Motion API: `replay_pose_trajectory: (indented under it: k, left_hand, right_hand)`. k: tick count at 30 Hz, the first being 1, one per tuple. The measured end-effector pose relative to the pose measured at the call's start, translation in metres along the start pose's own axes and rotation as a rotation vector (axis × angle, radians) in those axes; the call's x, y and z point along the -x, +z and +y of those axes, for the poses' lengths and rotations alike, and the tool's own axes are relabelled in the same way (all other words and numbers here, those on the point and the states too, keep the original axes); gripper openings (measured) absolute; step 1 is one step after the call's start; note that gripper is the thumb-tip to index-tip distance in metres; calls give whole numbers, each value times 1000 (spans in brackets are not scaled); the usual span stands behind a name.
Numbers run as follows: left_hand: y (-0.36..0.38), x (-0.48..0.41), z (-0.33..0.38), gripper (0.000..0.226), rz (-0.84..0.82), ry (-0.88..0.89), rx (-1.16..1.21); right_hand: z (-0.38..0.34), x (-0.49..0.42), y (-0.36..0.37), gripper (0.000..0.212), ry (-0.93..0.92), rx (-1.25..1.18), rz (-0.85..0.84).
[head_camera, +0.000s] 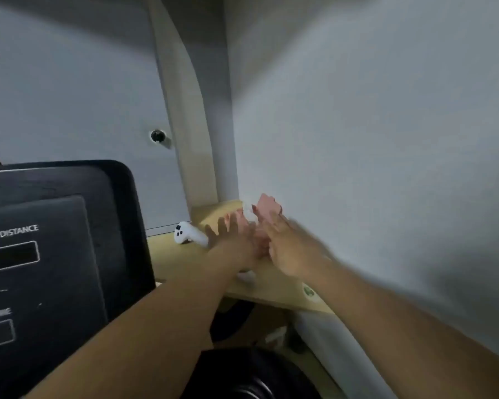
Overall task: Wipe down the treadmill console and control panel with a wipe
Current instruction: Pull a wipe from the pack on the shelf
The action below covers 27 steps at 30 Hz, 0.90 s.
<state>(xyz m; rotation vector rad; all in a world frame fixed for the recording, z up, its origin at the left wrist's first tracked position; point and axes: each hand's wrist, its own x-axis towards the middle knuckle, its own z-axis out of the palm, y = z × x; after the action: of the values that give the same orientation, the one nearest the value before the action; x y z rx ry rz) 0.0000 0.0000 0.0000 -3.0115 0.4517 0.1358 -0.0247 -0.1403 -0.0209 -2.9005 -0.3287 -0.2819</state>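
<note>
Forearms (162, 326) reach forward, blurred. Left hand (236, 243) fingers (224, 226) straight, spread, tips beside a white wipe (247, 211) standing from a pink pack (267, 210). Right hand (285, 251) lies against the pack; whether its fingers grip, cannot tell. Pack sits on the table (185, 263) at the wall corner, controller (189, 234) just left. Console (55, 226) far left, apart from both hands.

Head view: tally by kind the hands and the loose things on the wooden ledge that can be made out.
Hands: 2, left hand and right hand
White game controller: 1
Pink packet: 1
Small round green-and-white item: 1
Total: 5
A white scrap beside the packet is too blurred to count.
</note>
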Motion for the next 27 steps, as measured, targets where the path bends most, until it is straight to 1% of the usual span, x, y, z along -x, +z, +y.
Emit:
replay_pose_trajectory:
  k: [2, 4, 6, 8, 9, 10, 12, 13, 15, 17, 18, 20, 23, 25, 27]
  left_hand:
    - [0, -22, 0, 77, -37, -57, 145]
    - [1, -53, -2, 78, -37, -81, 230]
    - [8, -84, -4, 78, -42, -33, 286]
    - [15, -111, -7, 82, -80, -5, 290]
    - [21, -122, -9, 78, -81, -6, 269]
    - [26, -131, -10, 68, -52, -15, 236]
    - [38, -141, -11, 40, 78, 5, 179]
    - [45, -144, -12, 30, 147, 2, 165]
    - [49, -143, -14, 26, 267, -31, 160]
    - [40, -137, -11, 26, 355, -62, 159]
    - [32, -135, -9, 24, 385, -66, 170]
    - [10, -132, -1, 22, 429, -55, 204]
    - [-35, -118, 12, 22, 461, -44, 279]
    - [-68, -105, 18, 19, 491, -27, 314]
    - [-99, -89, 22, 16, 475, 0, 394]
  right_hand:
    - [11, -21, 4, 70, 32, -18, -11]
    - [19, -44, 11, 66, 47, 8, -38]
    - [24, -67, 23, 65, 25, 19, -98]
    - [30, -85, 34, 72, 16, -30, -152]
    - [33, -92, 40, 74, 22, -72, -175]
    - [35, -97, 45, 74, 32, -89, -198]
    - [38, -102, 53, 70, 36, -53, -243]
    - [38, -103, 56, 65, 31, -35, -238]
    - [37, -102, 59, 49, 18, -56, -143]
    - [34, -97, 56, 33, 27, -147, 7]
    - [33, -93, 51, 30, 43, -196, 93]
    - [33, -86, 33, 28, 97, -229, 236]
    - [33, -73, -3, 36, 145, -241, 311]
    - [31, -66, -27, 34, 161, -330, 380]
    - [29, -59, -55, 25, 198, -494, 440]
